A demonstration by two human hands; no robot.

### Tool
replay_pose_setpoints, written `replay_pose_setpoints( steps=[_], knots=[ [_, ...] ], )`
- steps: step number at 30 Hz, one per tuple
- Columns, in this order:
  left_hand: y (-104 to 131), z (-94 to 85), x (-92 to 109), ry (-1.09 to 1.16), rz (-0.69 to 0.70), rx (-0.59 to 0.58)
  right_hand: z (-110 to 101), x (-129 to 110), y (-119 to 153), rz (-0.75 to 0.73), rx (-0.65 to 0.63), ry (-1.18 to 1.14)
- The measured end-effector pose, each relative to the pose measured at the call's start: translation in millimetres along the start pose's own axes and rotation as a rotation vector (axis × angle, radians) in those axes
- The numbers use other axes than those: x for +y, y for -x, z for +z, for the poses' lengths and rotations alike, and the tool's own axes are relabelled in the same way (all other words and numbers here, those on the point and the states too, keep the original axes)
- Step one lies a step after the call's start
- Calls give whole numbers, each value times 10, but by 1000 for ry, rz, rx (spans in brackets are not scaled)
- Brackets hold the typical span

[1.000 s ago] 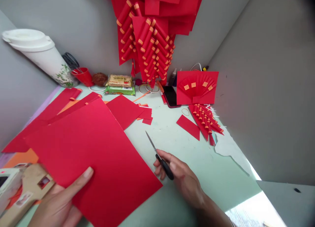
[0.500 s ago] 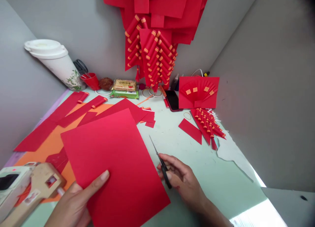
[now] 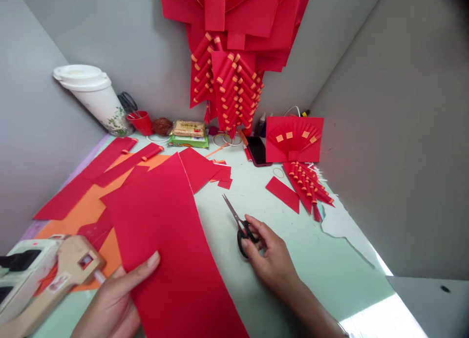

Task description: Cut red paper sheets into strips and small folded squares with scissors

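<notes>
My left hand [image 3: 119, 296] grips a large sheet of red paper [image 3: 166, 235] by its left edge, thumb on top and fingers hidden beneath. The sheet is tilted, and its right edge faces my other hand. In my right hand [image 3: 273, 257] is a small pair of scissors [image 3: 239, 221] with black handles, held by the finger loops. Their blades point up and left, slightly parted, and stand apart from the paper. Beyond the sheet lie red paper strips [image 3: 91, 169] and small red scraps [image 3: 224, 174] on orange paper [image 3: 86, 208] and the pale green tabletop [image 3: 234, 272].
A beige glue gun [image 3: 69, 264] lies at the left beside a white device [image 3: 22, 269]. Along the back stand a white cup [image 3: 97, 101], a red cup [image 3: 141, 123], snack packets [image 3: 188, 133] and a phone [image 3: 257, 150]. Red firecracker decorations [image 3: 234, 91] hang on the grey wall.
The red sheet has turned and tilted, so it looks narrower and its right edge faces me more. My right hand has rotated the scissors, showing both loops and both blades.
</notes>
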State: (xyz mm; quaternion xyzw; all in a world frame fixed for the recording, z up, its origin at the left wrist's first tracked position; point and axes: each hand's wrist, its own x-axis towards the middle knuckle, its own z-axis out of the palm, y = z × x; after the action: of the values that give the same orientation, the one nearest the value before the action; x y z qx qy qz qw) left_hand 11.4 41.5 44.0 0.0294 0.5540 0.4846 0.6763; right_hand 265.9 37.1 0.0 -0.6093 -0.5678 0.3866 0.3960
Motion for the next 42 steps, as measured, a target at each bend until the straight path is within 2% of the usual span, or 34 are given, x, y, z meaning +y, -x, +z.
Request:
replay_pose_setpoints(
  steps=[4,10,14,16,19,22,27,34,42],
  knots=[
    [22,16,-9,8,-17,-22,6,-29,13,-5,-14,-30],
    [16,35,-25,51,-15,43,-12,-70,34,-28,-15,-106],
    [4,52,-48,12,20,15,-32,-69,60,80,-62,-385],
    [16,77,-40,-5,83,4,-47,-47,63,120,-99,-574],
    [32,120,-8,-12,215,29,-68,-14,56,116,-140,-798],
    [27,136,14,-15,310,49,-85,-26,55,87,-183,-910],
    [5,115,-11,-63,371,26,-76,-106,73,96,-195,-851],
    [-11,123,-44,-77,289,27,-24,-104,46,163,-123,-769],
    [-40,35,-91,-137,266,-28,-55,-146,45,201,-200,-788]
  ],
)
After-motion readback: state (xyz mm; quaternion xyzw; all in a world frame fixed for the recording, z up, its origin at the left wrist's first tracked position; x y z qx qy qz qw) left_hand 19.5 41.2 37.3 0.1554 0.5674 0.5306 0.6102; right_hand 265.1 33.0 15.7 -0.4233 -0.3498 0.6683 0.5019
